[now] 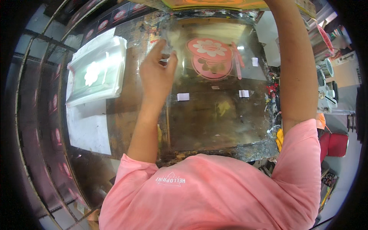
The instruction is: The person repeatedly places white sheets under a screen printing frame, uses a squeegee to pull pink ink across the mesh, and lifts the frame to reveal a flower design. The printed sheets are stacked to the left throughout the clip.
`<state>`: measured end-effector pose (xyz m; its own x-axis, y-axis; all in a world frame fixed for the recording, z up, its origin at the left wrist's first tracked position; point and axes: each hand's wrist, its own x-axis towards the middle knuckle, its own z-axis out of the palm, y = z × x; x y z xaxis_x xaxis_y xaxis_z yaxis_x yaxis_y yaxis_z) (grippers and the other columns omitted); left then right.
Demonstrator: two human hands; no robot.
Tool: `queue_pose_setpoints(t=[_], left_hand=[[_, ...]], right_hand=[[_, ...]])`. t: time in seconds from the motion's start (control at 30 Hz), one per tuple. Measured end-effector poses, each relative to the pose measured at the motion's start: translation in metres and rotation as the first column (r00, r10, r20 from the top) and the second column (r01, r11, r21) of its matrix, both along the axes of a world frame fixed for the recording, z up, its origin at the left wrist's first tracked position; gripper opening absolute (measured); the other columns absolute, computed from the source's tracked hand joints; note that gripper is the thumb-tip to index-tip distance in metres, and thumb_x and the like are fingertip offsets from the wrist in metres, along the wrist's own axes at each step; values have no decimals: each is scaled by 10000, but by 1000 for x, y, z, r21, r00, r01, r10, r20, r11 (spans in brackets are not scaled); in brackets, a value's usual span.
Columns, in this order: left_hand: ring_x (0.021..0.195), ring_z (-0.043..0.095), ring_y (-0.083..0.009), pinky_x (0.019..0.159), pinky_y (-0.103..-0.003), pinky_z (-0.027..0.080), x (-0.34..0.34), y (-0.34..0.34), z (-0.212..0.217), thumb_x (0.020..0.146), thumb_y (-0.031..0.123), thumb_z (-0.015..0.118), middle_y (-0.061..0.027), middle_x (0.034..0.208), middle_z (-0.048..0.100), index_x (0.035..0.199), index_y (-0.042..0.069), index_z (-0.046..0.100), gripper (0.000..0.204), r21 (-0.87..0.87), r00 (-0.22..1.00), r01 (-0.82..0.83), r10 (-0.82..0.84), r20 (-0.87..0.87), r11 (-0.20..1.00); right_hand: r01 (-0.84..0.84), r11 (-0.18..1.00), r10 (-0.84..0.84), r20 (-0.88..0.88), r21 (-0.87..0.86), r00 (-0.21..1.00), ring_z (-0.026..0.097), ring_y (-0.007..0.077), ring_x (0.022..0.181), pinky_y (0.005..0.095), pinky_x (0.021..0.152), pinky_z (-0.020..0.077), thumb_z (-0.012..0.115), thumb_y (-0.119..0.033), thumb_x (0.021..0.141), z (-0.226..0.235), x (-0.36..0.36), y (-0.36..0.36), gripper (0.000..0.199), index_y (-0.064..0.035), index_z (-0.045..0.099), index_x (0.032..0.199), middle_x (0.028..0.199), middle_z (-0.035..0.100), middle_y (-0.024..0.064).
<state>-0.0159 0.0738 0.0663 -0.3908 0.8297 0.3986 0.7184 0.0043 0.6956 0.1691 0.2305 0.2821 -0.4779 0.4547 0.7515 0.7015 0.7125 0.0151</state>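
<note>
My left hand (pixel 159 67) is over the middle of the table, thumb and fingers curled together at the left edge of a clear plastic sheet (pixel 180 61). The sheet bears a pink round print with a pale flower (pixel 208 49) and a thin pink strip at its right. A second, darker pink flower shape (pixel 212 69) shows below the first; whether it is a reflection or another print I cannot tell. My right arm (pixel 298 69) stretches to the far side, beside a yellow-edged frame (pixel 214 5) with an orange area. My right hand is beyond the picture's top edge.
At left, a stack of clear plastic sheets (pixel 97 73) lies on white paper (pixel 90 126). Small white tabs (pixel 183 97) sit on the dark, paint-stained table board (pixel 214 126). Rack bars (pixel 25 115) run along the left. Containers (pixel 324 42) and a red chair (pixel 337 145) stand right.
</note>
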Motion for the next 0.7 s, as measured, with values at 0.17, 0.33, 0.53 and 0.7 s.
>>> queue_pose_setpoints(t=[0.17, 0.33, 0.53, 0.7], left_hand=[[750, 736, -125, 719, -260, 559, -91, -32, 32, 925, 122, 750, -153, 857, 801, 1439, -5, 636, 541, -12, 974, -159, 159, 161, 987], [678, 733, -194, 719, -341, 582, -229, -56, 28, 822, 171, 752, -150, 769, 776, 1390, 16, 679, 594, 31, 944, -325, 327, -53, 945], [1088, 713, -467, 972, -388, 570, -334, -65, 10, 871, 305, 791, -317, 1181, 723, 1502, 62, 583, 708, 44, 707, -564, 510, -491, 824], [1456, 458, -490, 1262, -590, 235, -274, -117, -17, 999, 457, 682, -264, 1490, 586, 1505, 67, 580, 648, 22, 727, -471, 402, -556, 882]], right_hand=[[59, 998, -60, -10, -33, 998, 697, 429, 851, 510, 805, 519, 527, -594, 1002, -10, 0, -7, 656, -5, 733, 802, 827, 715, 250], [-2, 989, -5, -44, -146, 999, 676, 433, 817, 505, 767, 501, 534, -573, 1004, -15, -4, -21, 644, 7, 703, 783, 795, 692, 246], [-8, 997, 16, 91, -83, 996, 664, 440, 1049, 478, 954, 489, 481, -587, 1037, -16, 1, -14, 629, -38, 699, 1253, 1131, 727, 224], [132, 956, -90, 165, -263, 982, 661, 453, 1147, 465, 1019, 491, 473, -576, 1057, -32, 15, -3, 613, -81, 691, 1346, 1221, 722, 236]])
